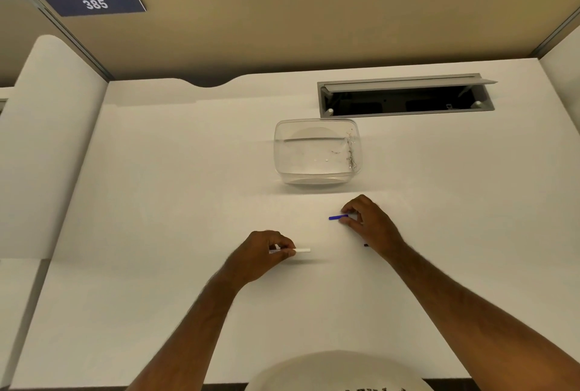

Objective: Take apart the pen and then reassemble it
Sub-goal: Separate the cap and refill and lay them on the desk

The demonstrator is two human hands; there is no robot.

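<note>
The left hand [266,251] pinches a white pen barrel [303,250] low over the desk [157,202]; to its right, the right hand [367,221] pinches a blue pen piece [337,217]. Far left, a sign [94,3] reads "385".

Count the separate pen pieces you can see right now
3. A white barrel in the left hand, a blue piece in the right hand, and a small dark bit beside the right wrist. The hands may hide more.
</note>
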